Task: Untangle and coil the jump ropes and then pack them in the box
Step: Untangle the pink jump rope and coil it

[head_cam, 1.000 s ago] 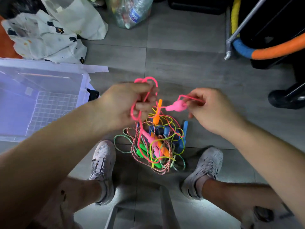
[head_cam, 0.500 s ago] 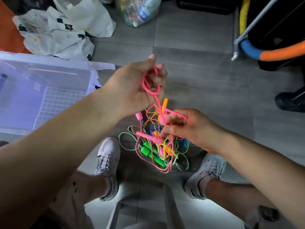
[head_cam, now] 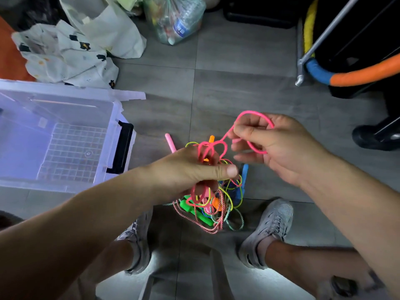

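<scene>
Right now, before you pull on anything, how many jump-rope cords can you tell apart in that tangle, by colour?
pink cord: 1
yellow-green cord: 1
red-and-white braided cord: 1
green-and-white braided cord: 1
blue cord: 1
Total: 5 cords, as far as the tangle shows.

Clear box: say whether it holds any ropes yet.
Empty as far as visible: the clear box shows a bare gridded floor; the ropes are outside.
</scene>
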Available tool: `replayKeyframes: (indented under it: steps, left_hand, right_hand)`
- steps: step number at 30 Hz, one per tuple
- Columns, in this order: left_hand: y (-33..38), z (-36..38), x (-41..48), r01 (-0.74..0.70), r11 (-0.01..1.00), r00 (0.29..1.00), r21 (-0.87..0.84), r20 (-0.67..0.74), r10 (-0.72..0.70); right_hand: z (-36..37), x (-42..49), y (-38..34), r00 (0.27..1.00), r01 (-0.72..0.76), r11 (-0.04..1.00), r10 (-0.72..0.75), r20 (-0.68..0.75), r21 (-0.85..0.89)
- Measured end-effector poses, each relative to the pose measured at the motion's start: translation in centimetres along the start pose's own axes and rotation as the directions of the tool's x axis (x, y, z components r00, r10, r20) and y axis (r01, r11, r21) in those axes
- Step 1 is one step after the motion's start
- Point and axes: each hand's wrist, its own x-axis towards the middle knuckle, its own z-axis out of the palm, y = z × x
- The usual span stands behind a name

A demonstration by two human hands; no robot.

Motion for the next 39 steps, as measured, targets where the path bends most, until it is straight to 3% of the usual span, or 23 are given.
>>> replayKeyframes:
  steps: [3,6,11,15,20,25,29,31,33,34,36,39]
  left_hand:
    - [1.5,-0.1,0.4,-0.01,0.91,0.999,-0.414,-0.043,-0.009]
    - [3.1,-1.1,1.0,-0.051,0.755,0.996,-0.653,-0.086,-0.007]
    - [3.6,-0.9,1.9,-0.107,0.65,0.987,-0.753,-0.157,-0.02]
    - [4.2,-1.3,1.9,-0.126,0.585,0.979,-0.801,-0.195,-0.057]
    - [4.4,-1.3,1.5,-0.133,0.528,0.974,-0.839,-0.208,-0.085]
    - [5.3,-0.7,1.0,-0.138,0.477,0.977,-0.868,-0.198,-0.078]
    - [6.3,-2.0,0.9,-0.247,0.535,0.946,-0.808,-0.32,-0.047]
    - [5.5,-3.2,0.9,-0.246,0.776,0.905,-0.581,-0.425,-0.032]
    - [3.9,-3.9,0.6,-0.115,0.963,0.89,-0.245,-0.456,-0.01]
    - [2.8,-4.0,0.5,-0.038,0.989,0.897,-0.141,-0.441,-0.028]
    - [0.7,-3.3,0.3,0.106,0.989,0.924,-0.102,-0.358,-0.136]
    - [-3.1,-1.8,0.5,0.195,0.979,0.966,-0.055,-0.161,-0.201]
  right_hand:
    - [-0.4,0.4,1.8,0.999,0.04,0.965,-0.047,-0.02,-0.258]
    - [-0.1,0.3,4.5,0.996,-0.009,0.969,0.031,0.082,-0.248]
    - [2.1,-0.1,8.9,0.954,0.031,0.945,0.07,0.292,-0.326]
    - [3.4,-0.3,10.6,0.964,0.035,0.973,0.028,0.266,-0.227]
    - [4.0,0.0,10.9,0.987,0.103,0.967,-0.071,0.141,-0.234]
    - [5.3,-0.2,10.2,0.98,0.158,0.972,-0.134,0.144,-0.173]
    - [5.2,-1.1,9.2,0.981,0.121,0.962,-0.078,0.177,-0.245]
    - [4.9,-1.7,8.1,0.987,0.074,0.984,-0.049,0.155,-0.159]
    - [4.3,-2.0,6.7,0.994,0.06,0.996,-0.054,0.092,-0.07]
    - [4.1,-2.0,5.9,0.997,0.063,0.998,-0.061,0.057,-0.029]
    - [3.7,-1.9,4.5,0.998,0.056,0.998,-0.056,-0.005,0.016]
    - [3.1,-1.0,3.0,0.997,0.006,0.997,0.0,-0.084,0.079]
